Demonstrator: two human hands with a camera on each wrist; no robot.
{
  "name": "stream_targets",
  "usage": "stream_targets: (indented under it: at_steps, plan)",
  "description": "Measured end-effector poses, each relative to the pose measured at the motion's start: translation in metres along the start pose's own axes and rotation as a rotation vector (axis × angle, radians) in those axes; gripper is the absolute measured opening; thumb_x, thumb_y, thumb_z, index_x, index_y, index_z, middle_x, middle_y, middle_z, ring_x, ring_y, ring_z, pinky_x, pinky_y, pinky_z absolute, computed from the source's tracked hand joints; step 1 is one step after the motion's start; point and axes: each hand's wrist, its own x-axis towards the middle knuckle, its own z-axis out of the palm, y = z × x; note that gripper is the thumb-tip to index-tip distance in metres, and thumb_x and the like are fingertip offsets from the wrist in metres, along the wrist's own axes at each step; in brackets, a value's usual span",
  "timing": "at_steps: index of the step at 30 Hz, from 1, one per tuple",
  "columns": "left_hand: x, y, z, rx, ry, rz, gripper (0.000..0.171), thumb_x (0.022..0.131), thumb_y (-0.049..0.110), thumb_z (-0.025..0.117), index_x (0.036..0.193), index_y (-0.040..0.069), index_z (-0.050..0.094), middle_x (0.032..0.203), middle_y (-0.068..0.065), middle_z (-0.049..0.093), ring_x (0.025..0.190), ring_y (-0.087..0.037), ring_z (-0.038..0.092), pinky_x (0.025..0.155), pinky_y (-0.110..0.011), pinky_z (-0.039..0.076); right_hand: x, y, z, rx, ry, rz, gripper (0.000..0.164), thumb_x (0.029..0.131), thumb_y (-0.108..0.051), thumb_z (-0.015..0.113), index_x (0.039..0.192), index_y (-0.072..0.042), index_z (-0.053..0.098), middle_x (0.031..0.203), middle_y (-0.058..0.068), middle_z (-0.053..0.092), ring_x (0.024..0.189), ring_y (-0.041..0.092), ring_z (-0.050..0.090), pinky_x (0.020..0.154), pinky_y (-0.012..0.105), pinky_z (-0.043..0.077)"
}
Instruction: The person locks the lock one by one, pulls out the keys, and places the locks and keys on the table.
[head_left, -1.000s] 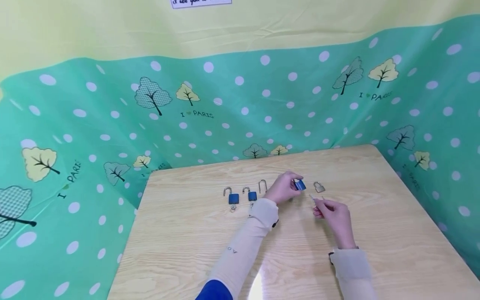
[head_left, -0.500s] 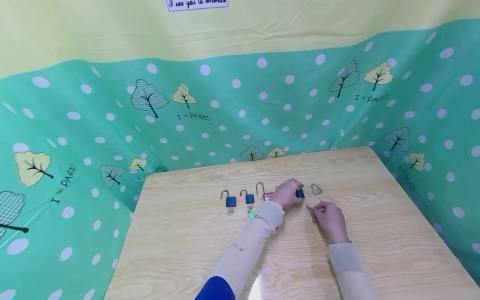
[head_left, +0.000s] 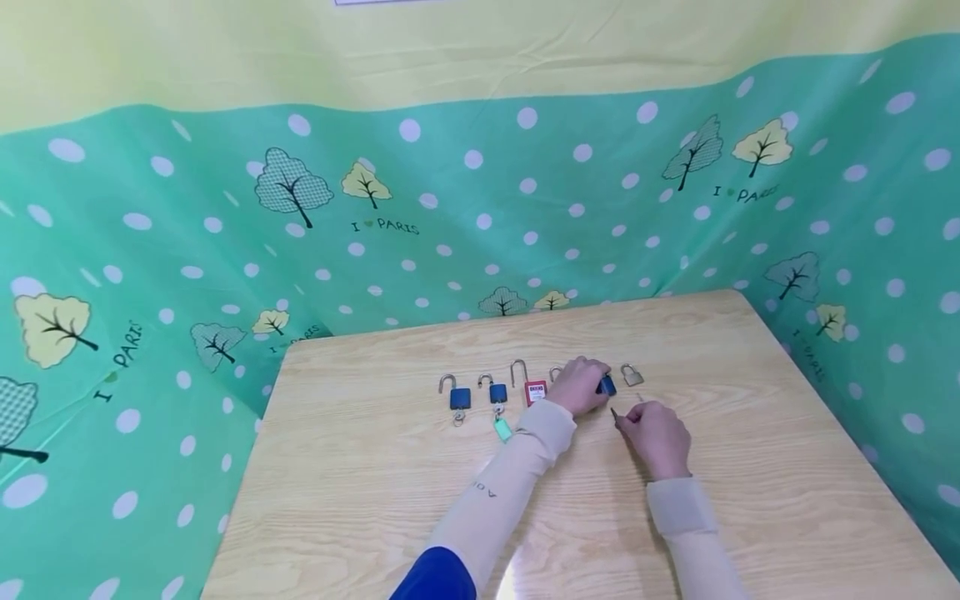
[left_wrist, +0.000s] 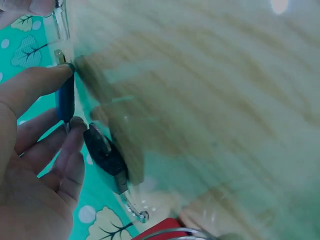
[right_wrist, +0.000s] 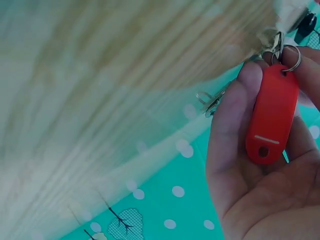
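Observation:
In the head view my left hand (head_left: pixel 577 387) holds a small blue padlock (head_left: pixel 606 385) at the right of a row of padlocks. The left wrist view shows this padlock (left_wrist: pixel 66 97) edge-on between thumb and fingers, a brass-coloured piece at one end. My right hand (head_left: pixel 658 439) pinches a key (head_left: pixel 615 415) close in front of the padlock. A red key tag (right_wrist: pixel 272 117) hangs on a ring (right_wrist: pixel 294 57) against the right palm. Beyond the hands lies a small silvery padlock (head_left: pixel 632 377).
To the left lie two blue padlocks, the leftmost one (head_left: pixel 460 399) with keys in it and its neighbour (head_left: pixel 498 393) with a green tag (head_left: pixel 502 429). A red padlock (head_left: pixel 536 392) with a tall raised shackle follows. The left hand partly covers another shackle (head_left: pixel 555 374). A patterned curtain (head_left: pixel 420 183) backs the table.
My left hand has lowered the blue padlock towards the tabletop and shifted slightly right. The right hand has drawn a little nearer the front with the key. The red padlock has come into view.

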Motion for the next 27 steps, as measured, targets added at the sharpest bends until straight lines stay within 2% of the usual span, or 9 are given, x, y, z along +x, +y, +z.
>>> stream_targets:
  at_steps: [6, 14, 20, 23, 27]
  plan:
    - [0.002, -0.002, 0.005, 0.025, 0.02, 0.012, 0.049, 0.081, 0.035, 0.069, 0.127, 0.023, 0.056, 0.12, 0.01, 0.059, 0.1, -0.01, 0.047, 0.086, -0.023, 0.039, 0.002, -0.001, 0.0, -0.028, 0.03, -0.003, 0.016, 0.078, -0.026, 0.072, 0.07, -0.012, 0.067, 0.071, 0.006, 0.065, 0.06, 0.024, 0.057, 0.046, 0.037, 0.038]
    - [0.001, -0.009, 0.009, 0.017, 0.049, 0.04, 0.053, 0.082, 0.039, 0.067, 0.13, 0.024, 0.051, 0.128, 0.01, 0.053, 0.105, -0.01, 0.046, 0.091, -0.023, 0.036, -0.001, 0.0, 0.002, -0.058, 0.043, -0.032, 0.02, 0.079, -0.025, 0.071, 0.067, -0.011, 0.064, 0.064, 0.003, 0.062, 0.054, 0.019, 0.052, 0.045, 0.034, 0.037]
    - [-0.004, -0.024, -0.003, -0.073, 0.092, -0.006, 0.05, 0.086, 0.04, 0.063, 0.13, 0.023, 0.05, 0.129, 0.01, 0.052, 0.111, -0.012, 0.045, 0.095, -0.026, 0.035, -0.005, -0.002, -0.003, -0.113, 0.023, -0.058, 0.024, 0.081, -0.028, 0.068, 0.069, -0.008, 0.065, 0.063, 0.006, 0.063, 0.054, 0.022, 0.055, 0.054, 0.042, 0.041]
    - [-0.006, -0.033, -0.009, -0.057, 0.122, -0.038, 0.047, 0.088, 0.04, 0.06, 0.13, 0.022, 0.05, 0.13, 0.009, 0.051, 0.113, -0.012, 0.044, 0.098, -0.027, 0.034, -0.007, -0.005, -0.01, -0.164, -0.014, -0.059, 0.027, 0.083, -0.028, 0.065, 0.069, -0.005, 0.066, 0.063, 0.008, 0.063, 0.056, 0.025, 0.056, 0.059, 0.048, 0.041]
    - [-0.011, -0.039, -0.017, -0.026, 0.123, -0.085, 0.05, 0.09, 0.043, 0.055, 0.133, 0.02, 0.047, 0.131, 0.008, 0.051, 0.115, -0.013, 0.044, 0.099, -0.027, 0.034, -0.01, -0.017, -0.021, -0.192, -0.048, -0.063, 0.03, 0.086, -0.028, 0.062, 0.065, -0.007, 0.066, 0.057, 0.005, 0.059, 0.052, 0.023, 0.053, 0.057, 0.046, 0.04]
